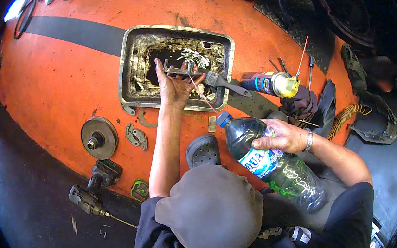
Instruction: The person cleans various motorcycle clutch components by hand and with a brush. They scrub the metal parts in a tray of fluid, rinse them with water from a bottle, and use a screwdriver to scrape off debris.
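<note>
Over a dirty metal tray (pixel 172 26), my left hand (pixel 173 90) is palm up, closed around a flat metal part with upright studs (pixel 179 71). My right hand (pixel 284 136) grips a large clear plastic bottle (pixel 293 177) with a blue cap, tilted toward the tray. A thin pinkish stream (pixel 203 96) runs from the cap to the metal part. Beside that part, a brush (pixel 227 84) lies across the tray's right side, its dark handle over the rim. Dark, wet residue covers the tray's inside.
Right of the tray lies a spray can (pixel 264 84) with a red straw near a screwdriver (pixel 310 63) and dark rags (pixel 300 103). A coil spring (pixel 345 120) is farther right. At left are a round pulley (pixel 99 137), curved metal pieces (pixel 136 136) and a power driver (pixel 88 198).
</note>
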### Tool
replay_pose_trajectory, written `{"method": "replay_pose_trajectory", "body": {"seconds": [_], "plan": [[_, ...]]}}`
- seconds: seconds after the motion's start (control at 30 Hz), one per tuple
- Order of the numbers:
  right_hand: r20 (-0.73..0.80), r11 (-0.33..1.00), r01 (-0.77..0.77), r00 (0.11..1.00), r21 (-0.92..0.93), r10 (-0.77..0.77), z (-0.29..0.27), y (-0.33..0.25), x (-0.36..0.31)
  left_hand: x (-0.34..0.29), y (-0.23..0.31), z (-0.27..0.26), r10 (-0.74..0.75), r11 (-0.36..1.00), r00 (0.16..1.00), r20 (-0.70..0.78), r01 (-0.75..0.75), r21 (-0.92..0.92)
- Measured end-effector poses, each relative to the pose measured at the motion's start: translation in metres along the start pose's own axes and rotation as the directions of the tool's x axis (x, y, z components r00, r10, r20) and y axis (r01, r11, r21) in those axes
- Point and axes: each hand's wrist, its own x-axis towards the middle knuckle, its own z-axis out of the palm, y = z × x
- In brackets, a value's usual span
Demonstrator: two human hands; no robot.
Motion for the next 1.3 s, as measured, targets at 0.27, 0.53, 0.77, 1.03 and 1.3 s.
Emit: {"method": "replay_pose_trajectory", "body": {"seconds": [0.27,0.53,0.77,1.03,1.3], "plan": [[-0.115,0.972,-0.007,0.993,-0.237,-0.021,0.006,0.019,0.016,-0.011,0.009,0.011,-0.028,0.993,0.975,0.221,0.052,-0.104],[-0.276,0.719,0.142,0.859,-0.68,-0.431,0.032,0.057,0.078,-0.036,0.048,0.01,0.158,0.92,0.902,0.401,-0.282,0.273],[-0.106,0.471,0.378,0.68,-0.797,-0.725,0.023,0.049,0.052,-0.053,0.068,0.04,0.267,-0.172,0.752,0.602,-0.577,0.798],[-0.467,0.589,0.137,0.48,-0.796,-0.743,-0.051,-0.045,-0.12,-0.065,0.079,0.056,0.015,-0.859,0.916,0.402,-0.194,0.474],[-0.535,0.407,0.432,-0.229,-0.805,-0.814,-0.171,-0.007,-0.195,-0.049,0.084,0.131,-0.204,-0.878,0.871,0.448,-0.365,0.311]]}}
